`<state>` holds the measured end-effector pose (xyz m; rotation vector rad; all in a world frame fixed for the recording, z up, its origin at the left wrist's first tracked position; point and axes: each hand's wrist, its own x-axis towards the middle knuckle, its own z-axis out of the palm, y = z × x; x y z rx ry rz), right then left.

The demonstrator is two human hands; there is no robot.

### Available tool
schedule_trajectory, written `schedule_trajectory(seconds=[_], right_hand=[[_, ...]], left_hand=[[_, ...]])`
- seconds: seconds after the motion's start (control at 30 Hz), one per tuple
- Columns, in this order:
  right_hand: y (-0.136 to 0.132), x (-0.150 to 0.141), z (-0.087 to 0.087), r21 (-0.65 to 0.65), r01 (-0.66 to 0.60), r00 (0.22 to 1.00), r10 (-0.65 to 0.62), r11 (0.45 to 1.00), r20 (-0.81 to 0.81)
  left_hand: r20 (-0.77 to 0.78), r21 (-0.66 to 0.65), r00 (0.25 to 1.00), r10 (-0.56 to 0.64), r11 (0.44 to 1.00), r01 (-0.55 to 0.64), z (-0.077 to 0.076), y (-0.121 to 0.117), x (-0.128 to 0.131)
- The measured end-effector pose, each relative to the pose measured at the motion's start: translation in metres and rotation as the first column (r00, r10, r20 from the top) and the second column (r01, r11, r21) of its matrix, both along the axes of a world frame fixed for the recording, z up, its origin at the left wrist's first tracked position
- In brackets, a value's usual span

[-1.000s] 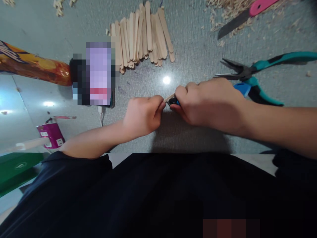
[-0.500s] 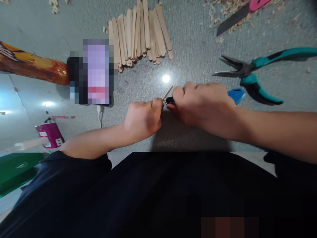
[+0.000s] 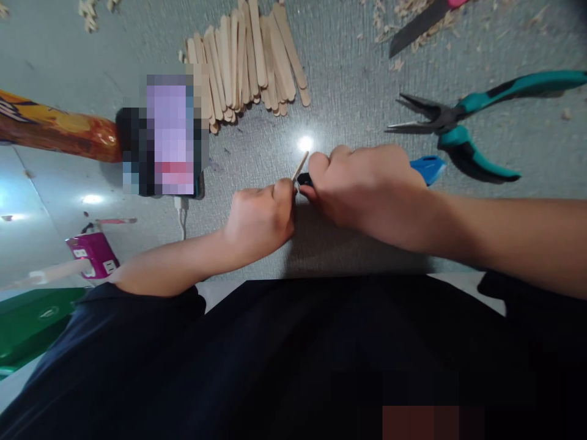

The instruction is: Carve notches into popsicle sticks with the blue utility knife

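Note:
My left hand [image 3: 262, 211] is closed on a thin wooden craft stick [image 3: 301, 165], whose upper end sticks out past the fingers, tilted up to the right. My right hand [image 3: 367, 186] is wrapped round a utility knife [image 3: 428, 169] with a blue handle end and a black front. A short bit of the blade shows between the two hands, close against the stick; whether it touches is too small to tell. Beyond the hands lies a row of loose craft sticks [image 3: 247, 61] on the grey table [image 3: 339, 79].
Open long-nose pliers [image 3: 447, 119] with teal handles lie at the right. Behind them is a pink-handled blade [image 3: 419, 27] among wood shavings [image 3: 403, 9]. At left are a blurred phone [image 3: 170, 134] with a cable, an orange bottle [image 3: 59, 128] and a purple power outlet [image 3: 94, 252].
The whole view has shifted slightly, so most things sit a little further left. Both hands keep their grips, the stick and knife still close together.

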<state>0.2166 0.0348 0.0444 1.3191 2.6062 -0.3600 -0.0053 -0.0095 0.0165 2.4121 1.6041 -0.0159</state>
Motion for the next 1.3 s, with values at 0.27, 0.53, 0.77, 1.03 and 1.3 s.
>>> schedule_trajectory(seconds=[0.27, 0.53, 0.77, 1.03, 1.3], right_hand=[[0.004, 0.001, 0.007, -0.126, 0.03, 0.998, -0.037, 0.992, -0.049], [0.009, 0.002, -0.002, -0.053, 0.037, 0.993, -0.043, 0.998, -0.111], [0.027, 0.012, 0.008, -0.062, -0.131, 0.991, 0.129, 0.989, -0.028], [0.034, 0.023, 0.001, -0.061, -0.221, 0.975, 0.221, 0.973, 0.001], [0.051, 0.028, 0.002, -0.147, -0.234, 0.972, 0.234, 0.961, -0.02]], left_hand=[[0.023, -0.106, 0.997, 0.067, 0.992, -0.064, 0.002, 0.002, 0.003], [0.016, 0.002, 0.999, 0.029, 1.0, -0.029, 0.001, 0.003, -0.001], [0.161, -0.083, 0.987, 0.022, 0.997, -0.008, 0.012, 0.026, -0.01], [0.197, -0.183, 0.98, 0.034, 0.983, 0.002, 0.017, 0.032, -0.01], [0.201, -0.168, 0.979, 0.009, 0.985, 0.025, 0.014, 0.027, -0.009]])
